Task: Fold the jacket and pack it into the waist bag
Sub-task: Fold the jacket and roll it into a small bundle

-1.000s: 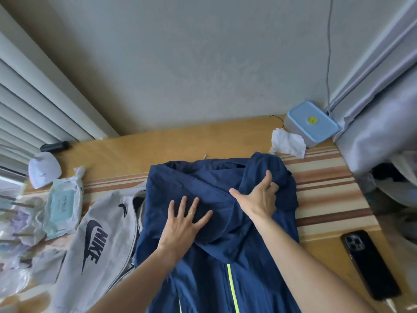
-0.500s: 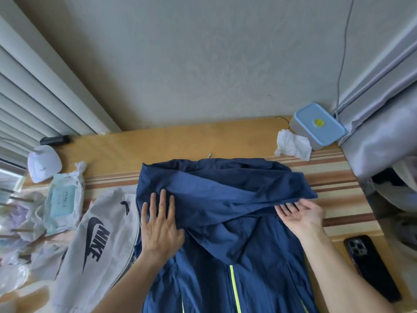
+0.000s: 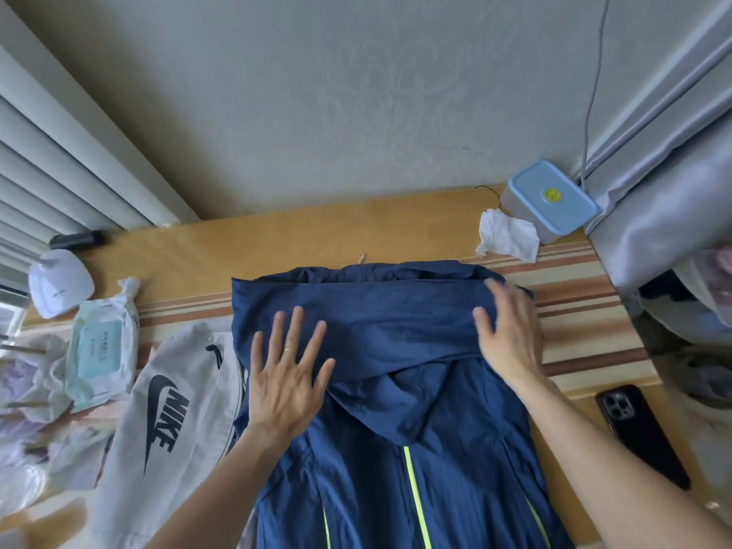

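Navy jacket (image 3: 396, 390) lies mid-table, top folded down. Left hand (image 3: 287, 384) lies flat on it, fingers spread, gripping nothing. Right hand (image 3: 511, 334) rests open-palmed on the fold's right end. Grey Nike waist bag (image 3: 170, 422) touches the jacket's left edge; black phone (image 3: 639, 431) lies right.

Soft, even daylight fills the scene, brightest at the left edge beside the white slatted blinds (image 3: 59, 160). Shadows are faint and diffuse under both forearms. No harsh glare shows. The wide-angle lens bends the grey wall (image 3: 356, 93) and the pale lilac curtain (image 3: 673, 152) outward. The right hand (image 3: 511, 334) is smeared by motion blur; the left-side clutter is soft.
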Demonstrator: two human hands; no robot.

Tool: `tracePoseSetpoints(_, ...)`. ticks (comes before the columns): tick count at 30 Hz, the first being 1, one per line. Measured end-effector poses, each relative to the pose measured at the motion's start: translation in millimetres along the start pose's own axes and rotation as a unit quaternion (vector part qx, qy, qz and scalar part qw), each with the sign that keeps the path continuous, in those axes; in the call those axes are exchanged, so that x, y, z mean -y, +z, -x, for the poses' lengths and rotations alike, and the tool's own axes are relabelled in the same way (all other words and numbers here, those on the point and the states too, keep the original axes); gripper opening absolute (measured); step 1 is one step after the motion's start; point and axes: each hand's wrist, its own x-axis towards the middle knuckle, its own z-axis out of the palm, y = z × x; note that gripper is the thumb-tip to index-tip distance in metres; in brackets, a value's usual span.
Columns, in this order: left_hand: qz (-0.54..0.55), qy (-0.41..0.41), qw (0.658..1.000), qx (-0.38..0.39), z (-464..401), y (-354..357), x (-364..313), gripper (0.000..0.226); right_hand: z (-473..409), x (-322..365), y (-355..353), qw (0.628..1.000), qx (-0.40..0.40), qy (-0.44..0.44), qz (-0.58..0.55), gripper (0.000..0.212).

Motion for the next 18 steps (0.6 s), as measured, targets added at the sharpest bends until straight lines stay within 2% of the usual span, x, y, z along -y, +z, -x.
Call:
tracePoseSetpoints(1, -0.016, 0.023, 0.999, 0.023, 1, 6, 1, 0.066, 7, -4, 10, 0.992, 0.095, -0.047, 0.072, 0.054)
tracePoseSetpoints(2, -0.025, 0.023, 0.998, 0.045, 2, 9, 1, 0.066, 16, -9, 19, 0.975, 0.179, -0.05, 0.125, 0.057)
tracePoseSetpoints(3, -0.021, 0.01, 0.999, 0.049, 4, 11, 1, 0.065, 24, -11, 24, 0.963, 0.223, -0.042, 0.145, 0.059)
tracePoseSetpoints(4, -0.008, -0.006, 0.999, 0.04, 8, 11, 1, 0.064, 34, -10, 24, 0.964, 0.223, -0.041, 0.14, 0.061)
tracePoseSetpoints(6, 0.02, -0.015, 1.0, 0.005, 22, 6, -6, 0.062, 62, -7, 18, 0.977, 0.165, -0.079, 0.113, 0.061)
tracePoseSetpoints(8, 0.027, 0.023, 0.999, -0.025, 51, 2, -16, 0.064, 102, -9, 12, 0.977, 0.141, -0.129, 0.1, 0.06)
tracePoseSetpoints(13, 0.019, 0.121, 0.992, 0.009, 158, 28, -31, 0.064, 218, -57, 8, 0.945, 0.226, -0.18, 0.152, 0.063)
tracePoseSetpoints(18, -0.01, 0.083, 0.996, 0.032, 249, 50, -40, 0.068, 290, -107, -4, 0.947, 0.23, -0.151, 0.167, 0.063)
